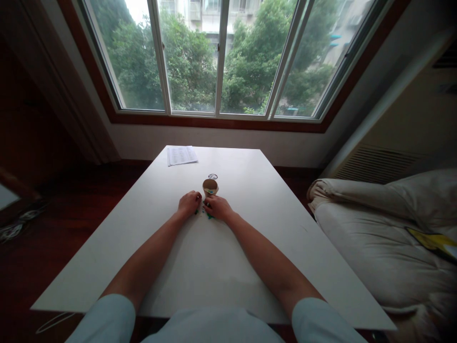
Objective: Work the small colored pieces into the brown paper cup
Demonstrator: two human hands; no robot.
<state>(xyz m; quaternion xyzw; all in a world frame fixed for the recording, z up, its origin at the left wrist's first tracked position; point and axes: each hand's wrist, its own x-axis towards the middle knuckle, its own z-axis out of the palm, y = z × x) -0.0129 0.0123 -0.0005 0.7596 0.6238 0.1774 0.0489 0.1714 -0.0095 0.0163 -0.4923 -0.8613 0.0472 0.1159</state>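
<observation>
A brown cup, looking like paper, stands upright near the middle of the white table, with some small coloured bits inside it. Just left of the cup is my left hand, its fingers curled together. My right hand lies at the cup's near side, fingers bent and pressed down by small green pieces. A few more tiny bits lie between the two hands, too small to name. Whatever either hand pinches is hidden by the fingers.
Behind the cup lies a small clear, dark-rimmed round item. Printed papers rest at the table's far left corner. A pale sofa flanks the table's right side, with a yellow and black item on it. A window is beyond.
</observation>
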